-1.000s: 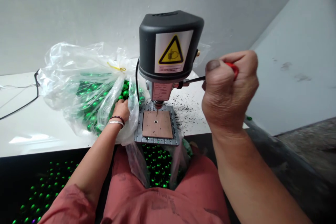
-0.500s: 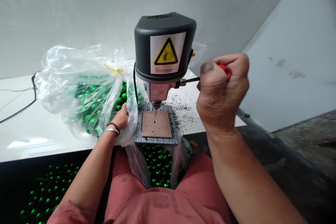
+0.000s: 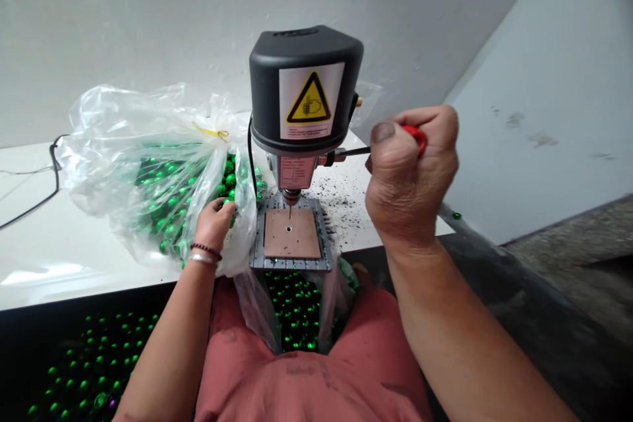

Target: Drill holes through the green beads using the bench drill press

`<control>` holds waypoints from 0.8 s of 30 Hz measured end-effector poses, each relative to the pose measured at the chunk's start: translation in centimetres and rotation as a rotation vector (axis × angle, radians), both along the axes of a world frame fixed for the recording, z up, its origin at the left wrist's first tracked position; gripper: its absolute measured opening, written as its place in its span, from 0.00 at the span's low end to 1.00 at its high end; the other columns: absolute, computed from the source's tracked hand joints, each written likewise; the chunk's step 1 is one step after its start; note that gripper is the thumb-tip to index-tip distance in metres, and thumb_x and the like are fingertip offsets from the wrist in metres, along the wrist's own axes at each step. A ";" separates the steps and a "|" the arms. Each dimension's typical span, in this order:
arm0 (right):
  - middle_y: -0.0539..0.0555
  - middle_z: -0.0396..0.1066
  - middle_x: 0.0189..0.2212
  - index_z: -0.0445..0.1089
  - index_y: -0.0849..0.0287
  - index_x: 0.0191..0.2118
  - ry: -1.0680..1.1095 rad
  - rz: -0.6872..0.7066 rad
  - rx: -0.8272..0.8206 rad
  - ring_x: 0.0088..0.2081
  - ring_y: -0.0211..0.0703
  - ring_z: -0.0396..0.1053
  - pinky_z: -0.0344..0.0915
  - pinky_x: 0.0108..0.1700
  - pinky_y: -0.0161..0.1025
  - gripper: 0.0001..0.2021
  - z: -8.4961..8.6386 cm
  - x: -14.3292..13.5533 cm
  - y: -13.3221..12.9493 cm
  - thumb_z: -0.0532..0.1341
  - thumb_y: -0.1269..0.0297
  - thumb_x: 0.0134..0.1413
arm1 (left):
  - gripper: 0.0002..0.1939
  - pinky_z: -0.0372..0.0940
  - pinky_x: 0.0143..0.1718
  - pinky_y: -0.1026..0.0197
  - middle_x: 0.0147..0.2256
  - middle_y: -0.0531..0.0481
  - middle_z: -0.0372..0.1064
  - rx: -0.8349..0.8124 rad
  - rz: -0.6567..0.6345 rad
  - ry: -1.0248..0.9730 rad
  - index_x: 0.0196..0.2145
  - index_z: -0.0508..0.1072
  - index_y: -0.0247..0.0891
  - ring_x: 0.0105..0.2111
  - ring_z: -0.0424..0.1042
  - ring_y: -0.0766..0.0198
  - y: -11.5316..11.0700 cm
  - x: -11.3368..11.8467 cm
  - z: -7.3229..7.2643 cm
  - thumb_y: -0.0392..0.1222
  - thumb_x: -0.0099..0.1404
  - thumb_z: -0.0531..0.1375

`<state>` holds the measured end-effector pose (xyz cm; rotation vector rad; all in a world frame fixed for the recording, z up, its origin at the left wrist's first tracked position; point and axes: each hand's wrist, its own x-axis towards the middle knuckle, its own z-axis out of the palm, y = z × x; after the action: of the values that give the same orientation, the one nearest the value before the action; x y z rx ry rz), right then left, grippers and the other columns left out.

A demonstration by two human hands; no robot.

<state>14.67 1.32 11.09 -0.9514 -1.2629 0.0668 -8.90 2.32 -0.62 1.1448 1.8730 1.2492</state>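
At the mouth of a clear plastic bag, my left hand has its fingers curled at the shiny green balls; a green ball shows at the fingertips, partly hidden by them. My right hand is wrapped round the red-knobbed lever on the right side of a small black drill press. Beneath the chuck, a thin drill bit points down at the hole in a square brown plate. That plate lies on the grey slotted base, and no ball sits on the hole.
Dark shavings litter the white table right of the press. An open plastic bag with green balls hangs below the base, between my legs. More green balls lie low on the left. A black cable crosses the table's left side.
My left hand has shifted slightly left, and its fingers have curled at the balls in the bag. My right hand stays on the lever. The view has moved a little.
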 end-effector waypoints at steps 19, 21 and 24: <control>0.43 0.56 0.21 0.57 0.58 0.30 -0.066 0.006 0.075 0.21 0.25 0.53 0.57 0.24 0.27 0.10 -0.2 0.3 -0.4 0.54 0.58 0.55 | 0.24 0.63 0.29 0.67 0.38 0.50 0.71 0.005 -0.244 -0.522 0.45 0.69 0.38 0.35 0.72 0.65 -6.1 5.7 0.7 0.45 0.51 0.65; 0.44 0.57 0.23 0.57 0.58 0.29 -0.070 0.002 0.082 0.23 0.25 0.54 0.58 0.25 0.27 0.11 -0.2 0.3 -0.5 0.53 0.57 0.55 | 0.23 0.64 0.33 0.65 0.38 0.49 0.71 0.018 -0.264 -0.315 0.45 0.69 0.37 0.36 0.71 0.64 -5.5 5.7 0.3 0.46 0.51 0.64; 0.45 0.58 0.24 0.57 0.58 0.29 -0.078 -0.013 0.089 0.24 0.26 0.56 0.59 0.26 0.28 0.11 -0.2 0.4 -0.5 0.53 0.56 0.55 | 0.23 0.64 0.40 0.60 0.39 0.46 0.72 0.001 -0.253 0.045 0.45 0.69 0.35 0.38 0.71 0.61 -4.8 5.9 0.2 0.45 0.51 0.64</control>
<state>15.03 0.83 10.90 -0.8926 -1.3203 -0.0370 -2.97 -2.47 -0.46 1.3728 1.6962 1.0901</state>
